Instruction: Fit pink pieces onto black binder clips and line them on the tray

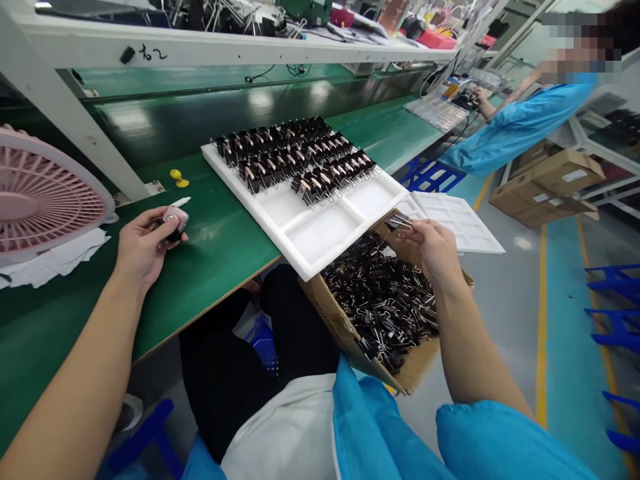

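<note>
My left hand [145, 247] is closed around a small pinkish device [176, 219] with a dark part below and a white tip, above the green table. At the right, my right hand [436, 248] pinches a binder clip [399, 221] by its metal handles, over the edge of a cardboard box [327, 308]. Many loose black binder clips [385, 293] fill that box. Beside it, a white foam tray [295, 263] overhangs the table edge. Rows of clips with pinkish pieces between them [300, 157] stand in its far part; its near compartments hold nothing.
A pink fan [45, 193] stands on the green table [220, 267] at the left. Small yellow objects [179, 178] lie near the shelf post. Another white tray [457, 217] is beyond the box. A person in blue [525, 127] works at the far right, near cartons [550, 183].
</note>
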Demonstrator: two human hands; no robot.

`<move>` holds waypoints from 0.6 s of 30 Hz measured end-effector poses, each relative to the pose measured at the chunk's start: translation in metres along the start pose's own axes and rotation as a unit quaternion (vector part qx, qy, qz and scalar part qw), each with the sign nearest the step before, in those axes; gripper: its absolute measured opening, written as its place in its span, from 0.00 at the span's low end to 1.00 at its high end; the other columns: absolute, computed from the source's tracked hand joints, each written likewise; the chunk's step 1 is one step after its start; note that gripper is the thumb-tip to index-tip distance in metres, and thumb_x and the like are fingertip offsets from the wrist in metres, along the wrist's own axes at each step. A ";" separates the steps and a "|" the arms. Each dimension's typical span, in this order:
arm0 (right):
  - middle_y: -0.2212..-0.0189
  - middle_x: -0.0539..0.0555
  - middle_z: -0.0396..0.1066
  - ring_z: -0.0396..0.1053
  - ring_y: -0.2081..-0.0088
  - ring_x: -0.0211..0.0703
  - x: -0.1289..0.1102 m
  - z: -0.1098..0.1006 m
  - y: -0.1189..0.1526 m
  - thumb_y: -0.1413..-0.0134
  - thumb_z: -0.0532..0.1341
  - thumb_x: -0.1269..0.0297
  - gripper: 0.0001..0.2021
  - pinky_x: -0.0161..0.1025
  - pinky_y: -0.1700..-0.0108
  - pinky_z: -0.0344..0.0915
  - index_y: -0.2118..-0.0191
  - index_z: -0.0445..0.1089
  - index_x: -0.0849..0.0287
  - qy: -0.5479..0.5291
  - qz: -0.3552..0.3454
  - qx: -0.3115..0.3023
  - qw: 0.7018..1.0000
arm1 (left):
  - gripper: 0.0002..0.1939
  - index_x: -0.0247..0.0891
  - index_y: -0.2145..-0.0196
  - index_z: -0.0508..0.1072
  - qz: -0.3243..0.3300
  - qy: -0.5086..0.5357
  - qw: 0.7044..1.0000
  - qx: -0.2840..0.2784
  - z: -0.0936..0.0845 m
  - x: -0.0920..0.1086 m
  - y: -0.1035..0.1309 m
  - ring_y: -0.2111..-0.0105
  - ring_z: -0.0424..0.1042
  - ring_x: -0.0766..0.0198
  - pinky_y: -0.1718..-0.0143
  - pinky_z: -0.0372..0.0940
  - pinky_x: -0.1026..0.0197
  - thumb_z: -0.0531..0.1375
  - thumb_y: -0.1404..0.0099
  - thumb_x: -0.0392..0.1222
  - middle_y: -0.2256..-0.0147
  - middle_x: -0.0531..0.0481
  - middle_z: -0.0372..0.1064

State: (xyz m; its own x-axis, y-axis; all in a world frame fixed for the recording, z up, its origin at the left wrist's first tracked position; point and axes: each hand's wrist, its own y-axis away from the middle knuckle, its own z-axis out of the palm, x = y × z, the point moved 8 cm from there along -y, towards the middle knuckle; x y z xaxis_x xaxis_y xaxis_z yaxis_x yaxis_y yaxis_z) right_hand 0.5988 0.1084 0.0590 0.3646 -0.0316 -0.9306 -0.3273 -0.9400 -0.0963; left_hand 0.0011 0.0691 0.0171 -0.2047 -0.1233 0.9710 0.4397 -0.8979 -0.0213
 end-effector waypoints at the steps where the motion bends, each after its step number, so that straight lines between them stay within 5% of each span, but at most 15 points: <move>1: 0.65 0.59 0.77 0.77 0.62 0.52 -0.026 0.023 0.010 0.42 0.62 0.53 0.11 0.48 0.61 0.75 0.64 0.75 0.55 -0.063 -0.025 -0.031 0.997 | 0.27 0.37 0.61 0.83 0.000 0.010 1.000 -0.009 0.001 0.000 0.002 0.72 0.74 0.62 0.73 0.73 0.60 0.83 0.59 0.45 0.65 0.48 0.80; 5: 0.61 0.59 0.76 0.75 0.60 0.51 -0.122 0.140 0.067 0.40 0.65 0.53 0.12 0.47 0.61 0.73 0.69 0.73 0.55 -0.169 -0.130 -0.194 0.958 | 0.20 0.35 0.64 0.83 -0.017 0.034 0.994 -0.101 0.010 0.003 0.013 0.68 0.74 0.61 0.71 0.73 0.61 0.81 0.53 0.43 0.62 0.42 0.79; 8: 0.60 0.56 0.75 0.73 0.58 0.48 -0.157 0.231 0.107 0.38 0.63 0.53 0.13 0.45 0.58 0.71 0.70 0.70 0.55 -0.220 -0.166 -0.279 0.920 | 0.19 0.35 0.63 0.84 -0.051 0.048 0.985 -0.161 0.010 0.003 0.020 0.71 0.72 0.63 0.72 0.72 0.60 0.80 0.51 0.44 0.55 0.37 0.80; 13: 0.69 0.51 0.67 0.67 0.66 0.45 -0.139 0.349 0.127 0.35 0.55 0.51 0.13 0.41 0.62 0.67 0.64 0.68 0.54 -0.271 -0.097 -0.265 0.920 | 0.19 0.36 0.61 0.84 -0.059 0.038 0.983 -0.168 -0.001 0.003 0.022 0.70 0.73 0.64 0.70 0.72 0.61 0.79 0.50 0.44 0.52 0.37 0.80; 18: 0.68 0.52 0.66 0.66 0.67 0.45 -0.123 0.397 0.136 0.38 0.51 0.50 0.14 0.41 0.61 0.66 0.64 0.67 0.54 -0.235 -0.110 -0.320 0.911 | 0.24 0.34 0.58 0.85 -0.079 -0.037 0.982 -0.169 -0.002 -0.007 0.022 0.69 0.74 0.61 0.70 0.72 0.60 0.80 0.51 0.47 0.62 0.41 0.80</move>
State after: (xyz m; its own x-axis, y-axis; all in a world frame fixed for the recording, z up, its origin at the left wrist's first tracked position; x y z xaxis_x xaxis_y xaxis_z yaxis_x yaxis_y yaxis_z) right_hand 0.1638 0.1195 0.0200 -0.1018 0.1891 -0.9767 0.3384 -0.9166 -0.2127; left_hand 0.0111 0.0491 0.0097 -0.1768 0.0483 0.9831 0.0902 -0.9938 0.0650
